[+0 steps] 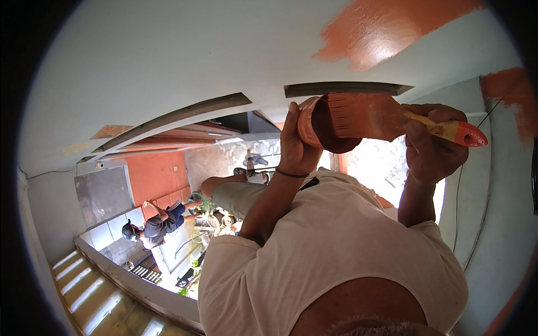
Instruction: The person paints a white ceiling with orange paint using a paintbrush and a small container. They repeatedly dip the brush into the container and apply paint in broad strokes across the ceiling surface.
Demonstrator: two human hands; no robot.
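My left hand [298,144] is wrapped round a small round paint cup [307,124], smeared orange outside and dark orange inside, tilted with its mouth toward the right. A wide paintbrush [364,115] coated in orange paint reaches into the cup's mouth; how deep the bristle tips go is hidden. My right hand [432,147] grips the brush by its yellow handle, whose red end with a hole sticks out past the fingers. Beyond both hands stretches a pale wall [224,61] with a wet, shiny orange patch [375,33].
Long dark slots [347,88] open in the pale wall near the cup. Another orange patch [510,92] and a thin cable [460,196] are at the right. Lower left, another person [159,227] in a dark cap stands among plants, beyond a ledge [137,283].
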